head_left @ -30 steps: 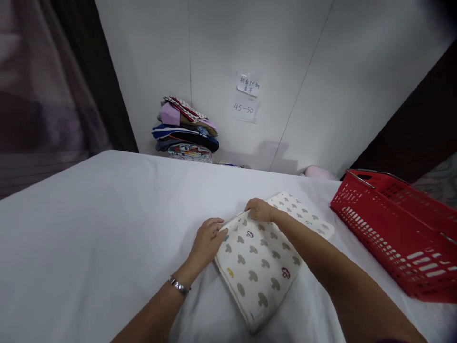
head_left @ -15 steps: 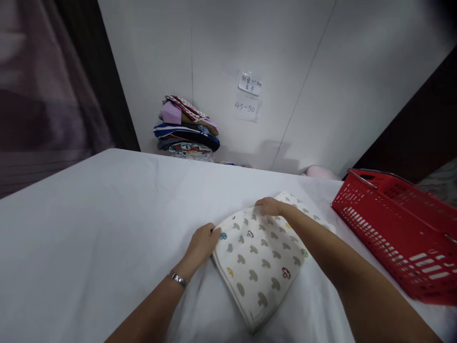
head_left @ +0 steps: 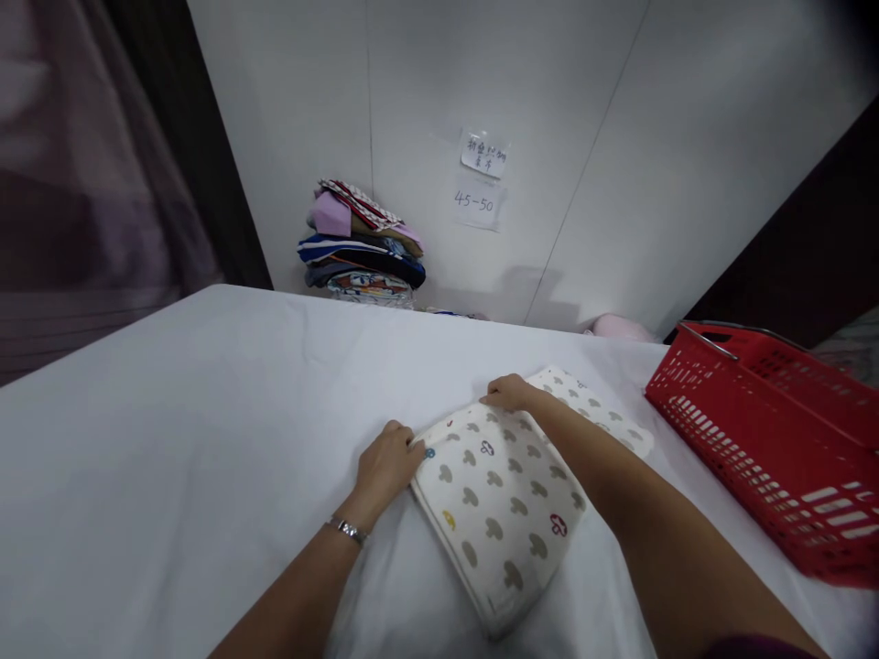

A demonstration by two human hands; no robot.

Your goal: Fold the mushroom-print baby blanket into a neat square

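A white cloth (head_left: 504, 499) printed with tan mushrooms and a few coloured ones lies folded in layers on the white-covered table. Its left corner is pinched by my left hand (head_left: 388, 462), thumb on top; a metal-link bracelet (head_left: 349, 529) circles that wrist. My right hand (head_left: 509, 394) is closed on the cloth's far edge, its fingertips partly hidden. Beyond my right forearm, a flat section of the same print (head_left: 597, 412) reaches toward the basket; the forearm hides where it meets the folded part.
A red plastic basket (head_left: 748, 458) with metal handles stands on the right side of the table (head_left: 171, 439). Past the far edge, a stack of folded fabrics (head_left: 363, 247) rests against the wall beside a pink item (head_left: 622, 328). Handwritten paper signs (head_left: 481, 178) hang there.
My right hand has shifted slightly left with the cloth's far edge. The folded part now shows a distinct right edge, apart from the flat section behind. My left hand keeps its corner.
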